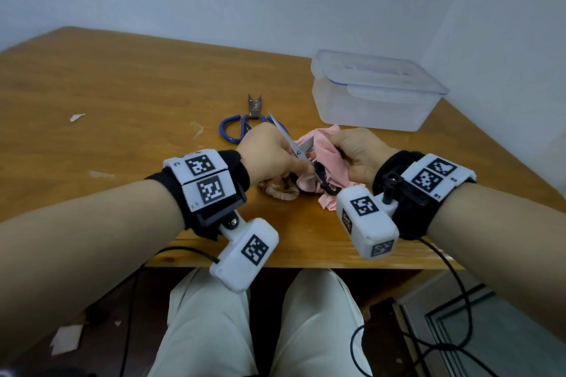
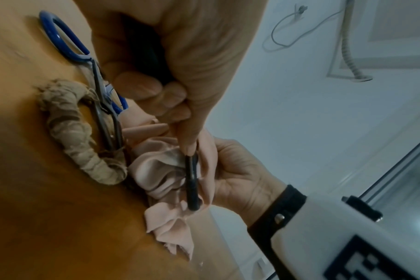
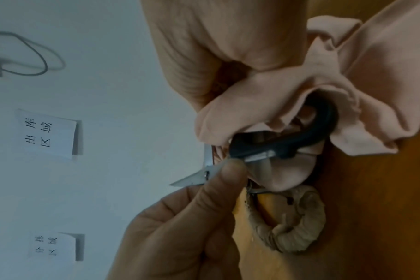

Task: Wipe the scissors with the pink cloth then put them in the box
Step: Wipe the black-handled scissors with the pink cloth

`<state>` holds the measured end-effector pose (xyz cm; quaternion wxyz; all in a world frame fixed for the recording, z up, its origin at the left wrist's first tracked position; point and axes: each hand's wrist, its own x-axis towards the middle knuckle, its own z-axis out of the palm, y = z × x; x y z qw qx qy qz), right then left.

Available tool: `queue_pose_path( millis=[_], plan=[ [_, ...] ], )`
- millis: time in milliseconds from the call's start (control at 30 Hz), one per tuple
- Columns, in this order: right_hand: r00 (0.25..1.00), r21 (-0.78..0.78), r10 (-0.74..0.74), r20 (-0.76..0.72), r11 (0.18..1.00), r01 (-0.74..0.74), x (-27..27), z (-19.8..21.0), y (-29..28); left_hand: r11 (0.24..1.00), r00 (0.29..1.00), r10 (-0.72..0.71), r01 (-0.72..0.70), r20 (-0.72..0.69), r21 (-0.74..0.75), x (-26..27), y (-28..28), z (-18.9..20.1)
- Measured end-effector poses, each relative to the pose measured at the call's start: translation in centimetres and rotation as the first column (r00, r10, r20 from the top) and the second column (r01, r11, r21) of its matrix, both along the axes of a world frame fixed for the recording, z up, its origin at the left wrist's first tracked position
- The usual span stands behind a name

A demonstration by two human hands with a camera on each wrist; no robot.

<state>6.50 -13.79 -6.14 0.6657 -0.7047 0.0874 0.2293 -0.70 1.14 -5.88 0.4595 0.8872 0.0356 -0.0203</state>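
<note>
My left hand (image 1: pixel 275 159) grips a pair of black-handled scissors (image 1: pixel 301 151) just above the table, blades spread and pointing away. In the left wrist view its fingers curl round one handle loop, and the other black loop (image 2: pixel 192 181) lies against the pink cloth (image 2: pixel 161 170). My right hand (image 1: pixel 346 151) holds the bunched pink cloth (image 1: pixel 324 156) wrapped around the handle end (image 3: pixel 300 136). The left thumb (image 3: pixel 218 181) presses near the pivot, with the blade tips (image 3: pixel 190 180) bare. The clear plastic box (image 1: pixel 373 101) stands at the back right with its lid on.
Blue-handled scissors (image 1: pixel 242 125) lie open on the wooden table (image 1: pixel 122 95) just beyond my left hand. Another pair with tan wrapped handles (image 1: pixel 281 191) lies under my hands. Paper scraps (image 1: pixel 76 117) sit at the left. The table's near edge (image 1: pixel 306 260) is close to my wrists.
</note>
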Motion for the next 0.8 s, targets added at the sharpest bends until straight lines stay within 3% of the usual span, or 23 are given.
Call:
queue_pose_path(
  millis=[267,367,467,600,667,800],
  plan=[
    [0.981,-0.017,-0.191,-0.029,0.981,0.191,1.4,0.7,-1.5,1.0,1.0,0.006,-0.006,-0.014,-0.01,-0.4,0.6,-0.1],
    [0.997,-0.024,-0.071,0.013,0.997,0.071,0.9,0.9,-1.4,0.997,0.997,0.058,-0.056,0.041,-0.046,-0.1,1.0,-0.2],
    [0.988,-0.087,0.059,0.146,0.995,-0.046,0.7,0.5,-1.1,0.995,0.995,0.088,-0.086,0.05,-0.044,0.3,1.0,-0.1],
    [0.919,-0.147,-0.039,0.393,0.984,0.104,0.8,1.1,-0.9,0.985,0.992,0.126,-0.122,0.02,-0.123,0.5,1.0,0.5],
    [0.911,-0.094,-0.084,0.405,0.987,0.133,1.0,1.5,-1.0,0.969,0.99,0.142,-0.14,-0.006,-0.206,0.4,1.0,0.9],
    [0.934,-0.124,0.044,0.354,0.992,0.0,0.1,1.9,-0.2,0.94,0.995,0.103,-0.102,-0.014,-0.326,0.6,0.6,1.6]
  ],
)
